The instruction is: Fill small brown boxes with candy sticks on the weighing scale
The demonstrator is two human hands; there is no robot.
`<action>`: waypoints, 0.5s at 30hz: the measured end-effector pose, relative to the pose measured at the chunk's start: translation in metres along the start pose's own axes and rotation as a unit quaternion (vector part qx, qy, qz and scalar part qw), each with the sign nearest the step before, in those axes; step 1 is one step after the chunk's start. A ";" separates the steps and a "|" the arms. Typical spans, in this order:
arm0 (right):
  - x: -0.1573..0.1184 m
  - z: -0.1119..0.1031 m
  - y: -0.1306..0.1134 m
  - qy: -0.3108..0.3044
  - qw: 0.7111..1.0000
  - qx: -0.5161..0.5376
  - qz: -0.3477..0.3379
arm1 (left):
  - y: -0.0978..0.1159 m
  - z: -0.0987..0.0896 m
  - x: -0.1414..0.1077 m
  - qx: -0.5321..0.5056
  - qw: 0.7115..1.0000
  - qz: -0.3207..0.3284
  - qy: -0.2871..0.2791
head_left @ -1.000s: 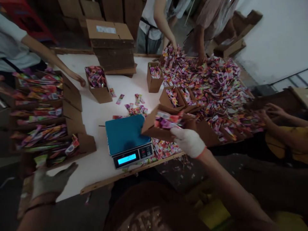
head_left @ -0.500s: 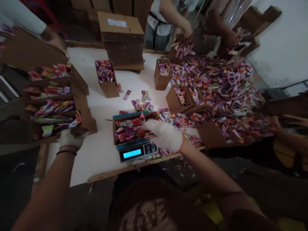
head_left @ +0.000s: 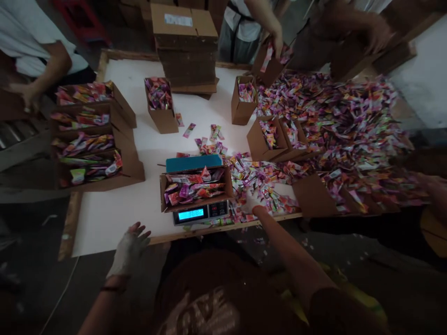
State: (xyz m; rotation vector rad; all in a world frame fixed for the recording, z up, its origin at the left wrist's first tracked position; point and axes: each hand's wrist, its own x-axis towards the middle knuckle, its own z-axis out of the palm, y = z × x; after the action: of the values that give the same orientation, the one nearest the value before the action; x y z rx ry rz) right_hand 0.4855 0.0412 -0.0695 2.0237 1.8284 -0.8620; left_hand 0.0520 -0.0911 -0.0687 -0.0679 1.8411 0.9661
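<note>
White, wood-edged table (head_left: pixel 101 225), bearing a broad heap of packets (head_left: pixel 335 107) at the right and a row of filled boxes (head_left: pixel 124 167) at the left. Near the middle, cardboard box (head_left: pixel 162 197) full of packets, resting on a scale (head_left: pixel 193 163). Left hand (head_left: pixel 127 251), gloved and spread, beside the table's near edge. Right hand (head_left: pixel 254 203), gloved, down among loose packets (head_left: pixel 275 197) just right of the cardboard box; impossible to tell whether pinching any. On the scale's front, lit blue display (head_left: pixel 191 214).

Red stool (head_left: pixel 93 23) in the background
</note>
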 end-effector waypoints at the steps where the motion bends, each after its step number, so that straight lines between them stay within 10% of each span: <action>1: 0.003 0.012 -0.004 -0.018 0.998 -0.023 0.049 | 0.001 0.000 -0.001 0.002 1.000 0.018 0.005; 7: 0.026 0.009 0.003 -0.070 0.992 -0.070 0.079 | 0.042 0.029 -0.016 0.117 0.947 0.298 0.013; 12: 0.026 -0.073 0.029 -0.038 0.997 -0.065 0.019 | 0.089 0.085 -0.036 0.374 0.671 0.634 -0.083; 15: 0.004 -0.134 0.025 0.035 0.996 0.010 -0.080 | 0.109 0.122 -0.036 0.457 0.593 0.654 -0.112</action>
State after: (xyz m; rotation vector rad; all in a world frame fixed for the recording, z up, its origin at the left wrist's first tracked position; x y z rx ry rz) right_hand 0.5418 0.1175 0.0287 1.9641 2.0520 -0.8647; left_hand 0.1118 0.0477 0.0031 2.1959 1.7295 0.6442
